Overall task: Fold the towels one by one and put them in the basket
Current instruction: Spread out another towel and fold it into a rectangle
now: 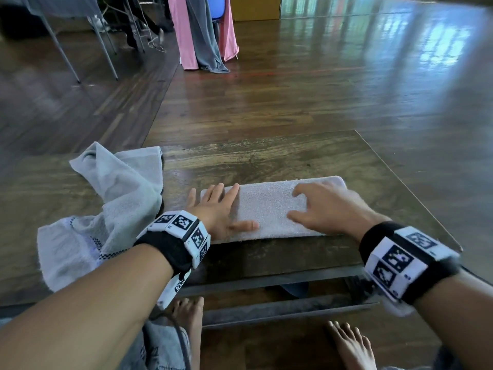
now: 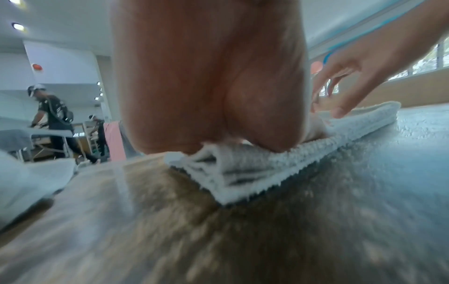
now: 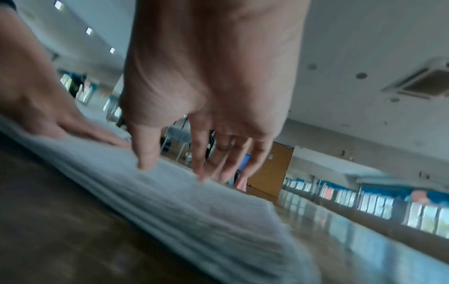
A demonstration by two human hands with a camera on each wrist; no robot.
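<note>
Worn wooden table: both hands flat, fingers spread, pressing nubby white terry towel, folded oblong.

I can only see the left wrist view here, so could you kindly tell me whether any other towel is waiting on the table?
Observer: Yes, a crumpled grey towel lies at the table's left edge, partly hanging over it.
Operator: Thank you. How is the white towel folded overall?
Observer: The white towel is a long, narrow strip lying left to right.
Operator: And where does each hand sit on it?
Observer: The left hand lies flat on its left end; the right hand is spread over the right half, fingertips down.
Operator: Is the basket visible?
Observer: No view shows it.
</note>
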